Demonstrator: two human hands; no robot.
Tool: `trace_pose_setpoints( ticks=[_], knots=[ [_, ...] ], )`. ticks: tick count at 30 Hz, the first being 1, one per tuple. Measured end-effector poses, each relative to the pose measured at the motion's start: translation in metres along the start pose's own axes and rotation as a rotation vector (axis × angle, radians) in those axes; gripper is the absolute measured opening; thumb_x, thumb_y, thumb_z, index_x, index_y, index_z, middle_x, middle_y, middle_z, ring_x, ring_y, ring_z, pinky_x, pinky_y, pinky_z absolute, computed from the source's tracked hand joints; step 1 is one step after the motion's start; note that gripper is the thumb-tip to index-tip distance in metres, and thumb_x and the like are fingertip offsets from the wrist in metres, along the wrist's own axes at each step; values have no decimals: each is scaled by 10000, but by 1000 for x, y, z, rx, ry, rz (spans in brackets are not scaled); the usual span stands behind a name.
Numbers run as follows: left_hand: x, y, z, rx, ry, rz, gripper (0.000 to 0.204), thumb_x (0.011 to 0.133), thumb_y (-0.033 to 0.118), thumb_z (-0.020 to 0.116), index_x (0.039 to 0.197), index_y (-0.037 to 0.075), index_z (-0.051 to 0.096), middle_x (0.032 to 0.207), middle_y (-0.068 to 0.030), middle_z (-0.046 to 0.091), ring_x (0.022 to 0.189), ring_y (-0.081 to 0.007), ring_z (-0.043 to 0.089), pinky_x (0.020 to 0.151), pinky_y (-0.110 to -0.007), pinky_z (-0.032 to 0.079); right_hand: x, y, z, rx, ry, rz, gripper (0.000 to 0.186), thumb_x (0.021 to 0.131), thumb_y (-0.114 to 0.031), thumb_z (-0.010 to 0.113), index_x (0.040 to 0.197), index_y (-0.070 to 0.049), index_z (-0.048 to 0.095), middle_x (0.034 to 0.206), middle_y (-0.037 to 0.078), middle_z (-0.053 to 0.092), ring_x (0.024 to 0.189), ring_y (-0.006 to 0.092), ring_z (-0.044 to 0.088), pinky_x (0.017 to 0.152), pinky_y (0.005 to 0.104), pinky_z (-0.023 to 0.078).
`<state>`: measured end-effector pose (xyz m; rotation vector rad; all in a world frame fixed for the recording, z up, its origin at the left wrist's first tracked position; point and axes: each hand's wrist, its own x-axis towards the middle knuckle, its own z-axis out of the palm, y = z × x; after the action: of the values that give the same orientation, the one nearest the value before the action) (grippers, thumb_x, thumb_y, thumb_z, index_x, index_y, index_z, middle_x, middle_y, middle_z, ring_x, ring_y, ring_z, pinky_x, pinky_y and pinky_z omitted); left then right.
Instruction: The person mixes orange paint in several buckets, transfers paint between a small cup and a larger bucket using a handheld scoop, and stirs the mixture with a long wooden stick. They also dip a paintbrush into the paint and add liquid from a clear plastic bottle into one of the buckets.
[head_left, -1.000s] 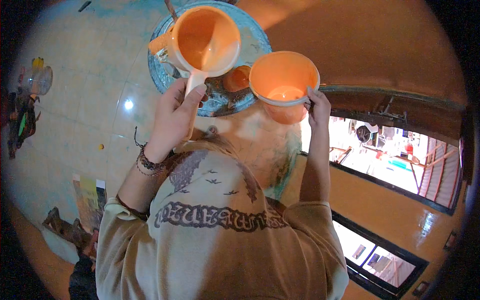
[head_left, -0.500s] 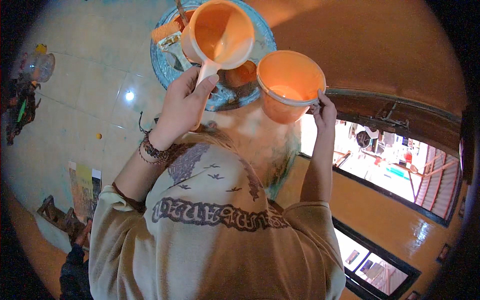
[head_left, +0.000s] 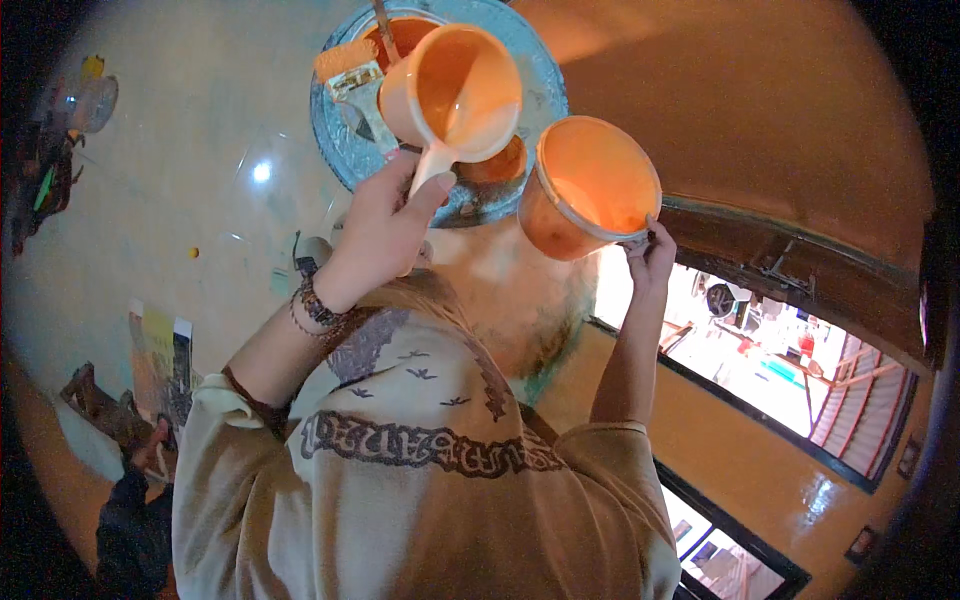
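My left hand point(head_left: 395, 215) is closed round the handle of a pale orange dipper point(head_left: 400, 105), whose open mouth faces up and shows an orange-smeared inside. My right hand point(head_left: 652, 257) grips the rim of a small orange bucket point(head_left: 552, 215) at its lower right. The bucket leans to the right, with a glossy orange coating or liquid inside. Behind the dipper is a round, paint-stained blue stand point(head_left: 545, 75). On it sit a container of orange paint point(head_left: 408, 38) with a stick point(head_left: 385, 28) in it, and a wide paintbrush point(head_left: 352, 80) with orange bristles.
Another orange item point(head_left: 500, 163) lies on the stand, partly hidden by the dipper. Pale tiled floor point(head_left: 240, 110) stretches left, with clutter and a clear plastic bottle point(head_left: 97, 103). Another person's dark sleeve point(head_left: 135, 530) shows at lower left. An orange wall with a bright window point(head_left: 760, 340) stands right.
The bucket leans a little further to the right. The dipper has shifted slightly right and down in the picture, as has the stand. Both hands keep their hold, and the whole view has turned a little.
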<state>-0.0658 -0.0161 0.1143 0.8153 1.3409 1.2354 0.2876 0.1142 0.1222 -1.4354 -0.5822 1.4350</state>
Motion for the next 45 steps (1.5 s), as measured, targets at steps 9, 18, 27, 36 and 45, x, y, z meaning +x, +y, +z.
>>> trace_pose_setpoints(
  ticks=[9,18,27,36,45],
  knots=[
    [35,-33,55,439,-6,176,210,856,171,523,868,-39,521,643,-200,573,614,-340,610,543,-412,461,38,6,-42,84,-16,39,197,810,-103,540,971,9,528,951,115,607,771,201,591,595,299,475],
    [62,-50,85,567,-64,189,215,809,153,521,781,-61,518,674,-271,565,680,-430,577,600,-477,460,31,-2,-32,28,-4,3,222,828,-117,533,996,27,523,965,113,604,795,187,599,589,274,492],
    [84,-47,94,573,-61,206,252,808,173,510,785,-77,521,730,-302,565,734,-442,573,662,-498,453,24,-6,-24,65,-55,-24,206,826,-101,538,985,30,527,973,122,606,828,211,604,687,317,508],
    [65,-37,84,530,-68,276,208,819,161,533,837,-44,505,749,-286,567,725,-442,560,634,-511,436,-5,-16,0,-90,-64,-245,126,828,-111,567,883,-1,541,726,58,564,599,112,526,527,228,418],
    [58,-12,72,459,-126,317,209,825,166,557,923,-19,550,622,-162,556,568,-263,564,553,-378,442,-6,-21,8,-91,8,-436,110,812,-93,613,825,-13,537,702,18,520,589,75,472,509,193,351]
  ],
)
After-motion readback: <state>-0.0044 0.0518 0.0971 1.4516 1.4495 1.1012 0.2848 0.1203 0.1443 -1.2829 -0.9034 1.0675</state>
